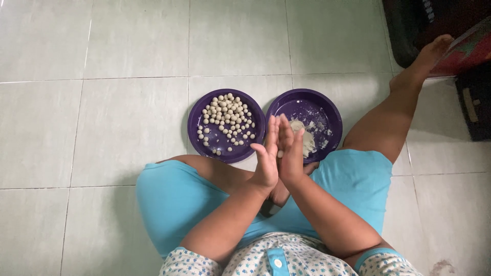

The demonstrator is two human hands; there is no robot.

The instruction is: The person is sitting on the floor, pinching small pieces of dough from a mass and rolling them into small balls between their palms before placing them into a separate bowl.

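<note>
I sit on a tiled floor with my left hand [266,161] and my right hand [292,153] pressed flat together, palm to palm, fingers pointing away from me. A small pale bit of dough [280,153] shows between the palms. Just beyond my fingertips stand two round purple plates side by side. The left plate [196,115] holds several small pale dough balls [227,120]. The right plate [330,110] holds a lump of pale dough [307,142] and some smears, partly hidden behind my right hand.
My bent left knee [169,189] in blue shorts lies below the left plate. My right leg [394,117] stretches to the upper right, its foot near dark furniture [409,25] and a red object [468,51]. A dark box [475,102] stands at the right edge.
</note>
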